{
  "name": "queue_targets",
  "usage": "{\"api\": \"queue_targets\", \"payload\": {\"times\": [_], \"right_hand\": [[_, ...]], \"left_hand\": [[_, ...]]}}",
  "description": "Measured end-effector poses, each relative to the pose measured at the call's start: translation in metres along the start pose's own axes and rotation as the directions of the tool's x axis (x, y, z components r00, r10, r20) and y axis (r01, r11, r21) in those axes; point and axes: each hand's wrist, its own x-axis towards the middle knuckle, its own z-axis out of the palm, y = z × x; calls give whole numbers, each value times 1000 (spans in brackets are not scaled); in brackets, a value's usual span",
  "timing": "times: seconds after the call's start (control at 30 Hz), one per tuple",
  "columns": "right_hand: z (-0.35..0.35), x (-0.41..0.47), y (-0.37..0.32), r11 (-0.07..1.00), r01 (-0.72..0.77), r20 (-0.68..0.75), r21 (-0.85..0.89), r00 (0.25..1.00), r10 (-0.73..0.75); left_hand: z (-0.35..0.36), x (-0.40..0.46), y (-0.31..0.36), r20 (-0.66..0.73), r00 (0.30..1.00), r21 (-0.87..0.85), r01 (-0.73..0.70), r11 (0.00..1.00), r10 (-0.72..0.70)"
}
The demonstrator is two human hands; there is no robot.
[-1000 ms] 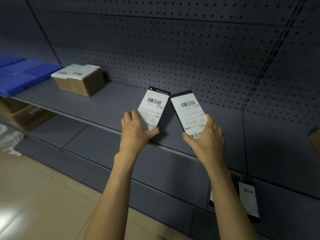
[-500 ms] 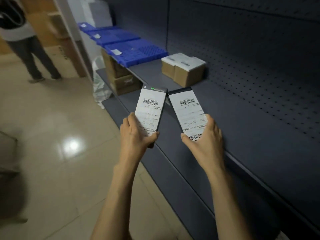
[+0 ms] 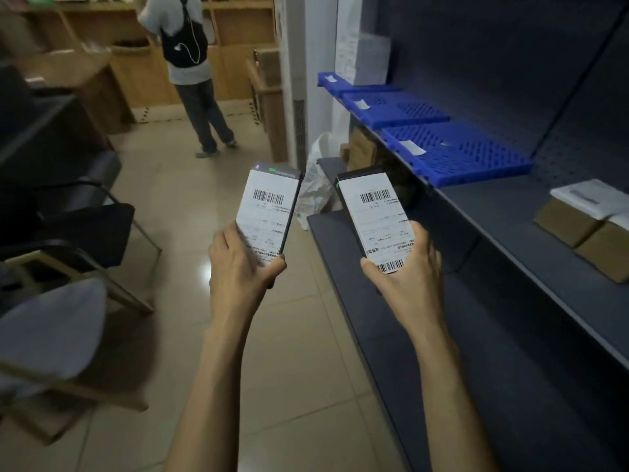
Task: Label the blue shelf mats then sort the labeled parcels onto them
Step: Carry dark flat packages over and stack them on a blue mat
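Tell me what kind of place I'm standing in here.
Probably a parcel pickup or sorting room: grey pegboard shelving with tagged blue mats, cardboard boxes bearing shipping labels, and barcoded parcels held in both hands.

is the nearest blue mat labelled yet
Labelled: a white slip lies at the front edge of the nearest blue mat. Its writing cannot be read.

Matt white paper labels (image 3: pixel 266 216) stuck on smooth dark parcels (image 3: pixel 374 216), barcodes printed in black. Moulded blue plastic mats (image 3: pixel 476 155) with a ribbed, perforated grid, each bearing a small white paper tag (image 3: pixel 412 147); matt grey painted metal shelf (image 3: pixel 493 212) and pegboard back. Glossy beige floor tiles (image 3: pixel 190 277) catching a lamp's glare, plain brown cardboard boxes (image 3: pixel 571 226), pale wood shelving (image 3: pixel 238 35) behind.
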Motion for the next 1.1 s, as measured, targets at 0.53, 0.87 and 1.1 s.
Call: {"api": "queue_targets", "payload": {"times": [0.53, 0.87, 1.1], "right_hand": [[146, 261, 6, 1000, -2, 6, -22, 1000, 2], [242, 464, -29, 995, 103, 90, 5, 991, -103], [282, 569, -2, 996, -24, -55, -89, 998, 19]], "left_hand": [[148, 262, -37, -5, 1000, -20, 0, 1000, 0], [227, 448, -60, -46, 996, 6, 72, 997, -71], [322, 563, -54, 102, 992, -113, -57, 992, 68]]}}
